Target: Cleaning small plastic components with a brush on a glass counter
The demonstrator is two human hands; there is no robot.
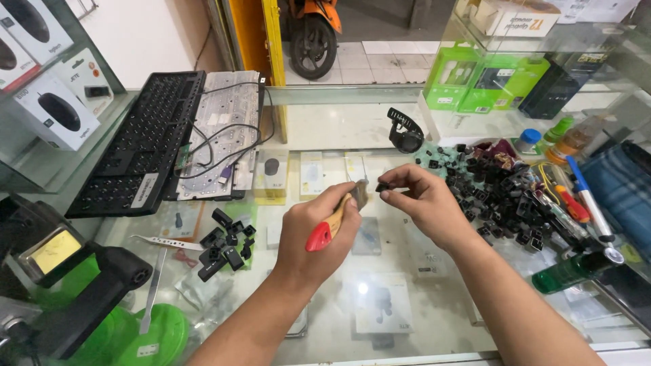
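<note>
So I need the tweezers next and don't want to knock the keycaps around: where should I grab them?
Take the tweezers at the wide joined end on the left, coming from the left or from above. They lie flat on the glass counter, with the thin tips pointing right, close to the small pile of black keycaps. The left end has bare glass beside it, so fingers likely fit there.

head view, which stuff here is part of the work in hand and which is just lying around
In use:
left hand gripping a small brush with a wooden handle and red end
right hand pinching a black keycap
keycap pile
small keycap group
stripped keyboard

Lying about:
tweezers
boxed mice
green boxes
pens
scooter
</note>
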